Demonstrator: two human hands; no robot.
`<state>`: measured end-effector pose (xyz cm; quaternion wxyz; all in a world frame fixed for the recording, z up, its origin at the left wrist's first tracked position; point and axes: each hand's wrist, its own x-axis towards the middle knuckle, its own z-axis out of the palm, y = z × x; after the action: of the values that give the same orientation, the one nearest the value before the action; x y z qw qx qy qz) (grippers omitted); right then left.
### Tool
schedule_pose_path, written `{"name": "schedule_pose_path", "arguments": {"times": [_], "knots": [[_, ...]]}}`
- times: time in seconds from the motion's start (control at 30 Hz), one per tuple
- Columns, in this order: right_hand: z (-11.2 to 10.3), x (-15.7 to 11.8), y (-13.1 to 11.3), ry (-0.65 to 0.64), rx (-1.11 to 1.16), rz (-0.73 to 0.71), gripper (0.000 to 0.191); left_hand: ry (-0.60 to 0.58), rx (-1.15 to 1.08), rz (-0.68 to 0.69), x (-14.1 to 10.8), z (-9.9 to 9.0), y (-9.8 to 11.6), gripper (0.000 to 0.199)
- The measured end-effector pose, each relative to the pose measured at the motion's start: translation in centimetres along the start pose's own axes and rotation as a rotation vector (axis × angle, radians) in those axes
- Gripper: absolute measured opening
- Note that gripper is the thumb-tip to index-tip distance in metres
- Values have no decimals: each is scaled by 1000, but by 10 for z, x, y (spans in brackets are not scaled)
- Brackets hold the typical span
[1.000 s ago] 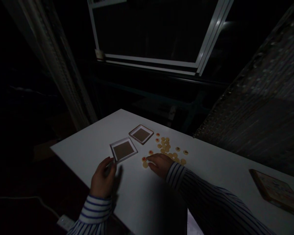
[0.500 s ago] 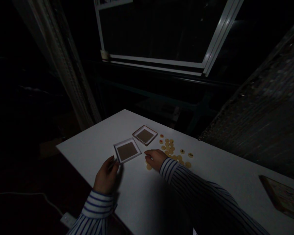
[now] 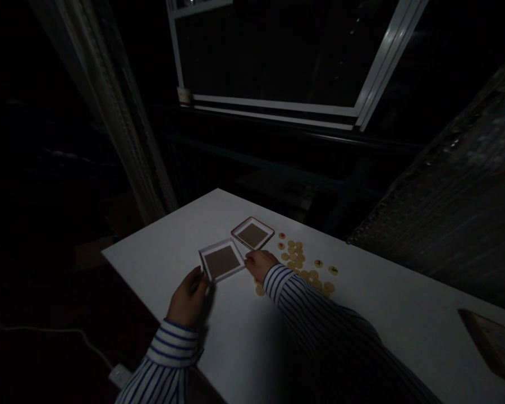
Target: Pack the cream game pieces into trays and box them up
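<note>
A shallow square box half (image 3: 213,246) with pale walls and a brown inside stands on the white table, its open side up. My left hand (image 3: 188,298) has its thumb and fingers closed at the near-left corner of this box half. At the right corner are the fingertips of my right hand (image 3: 261,264), bent and closed against the edge. Just behind lies a second, similar box half (image 3: 252,234) with a reddish-brown rim. Round wooden chess pieces (image 3: 295,253), some with red or dark characters, are scattered beyond my right hand; my right forearm hides part of them.
The white table (image 3: 151,247) has its left edge beside my left arm. A framed flat board (image 3: 494,342) lies at the far right. A white power strip (image 3: 120,375) with a cable is below the left edge. Curtains and a window frame (image 3: 273,105) stand behind.
My right hand has moved slightly away from me, up to the right corner of the nearer box half. My left fingers have come closer onto its near-left corner. The view has shifted slightly.
</note>
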<state>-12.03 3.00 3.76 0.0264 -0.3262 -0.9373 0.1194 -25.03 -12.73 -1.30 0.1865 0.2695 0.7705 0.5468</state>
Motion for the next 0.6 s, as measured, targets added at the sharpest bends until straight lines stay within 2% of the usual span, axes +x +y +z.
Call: {"name": "schedule_pose_path", "arguments": {"times": [0.17,0.43,0.6], "knots": [[4,8,-3,-6,-12,28,32,-16,31,9,3,1,-4,54],[7,14,-6,-26,-37,63,32,-47,71,37,1,0,9,49],[6,14,-9,-39,-35,70,32,-75,62,87,4,2,3,49]]}}
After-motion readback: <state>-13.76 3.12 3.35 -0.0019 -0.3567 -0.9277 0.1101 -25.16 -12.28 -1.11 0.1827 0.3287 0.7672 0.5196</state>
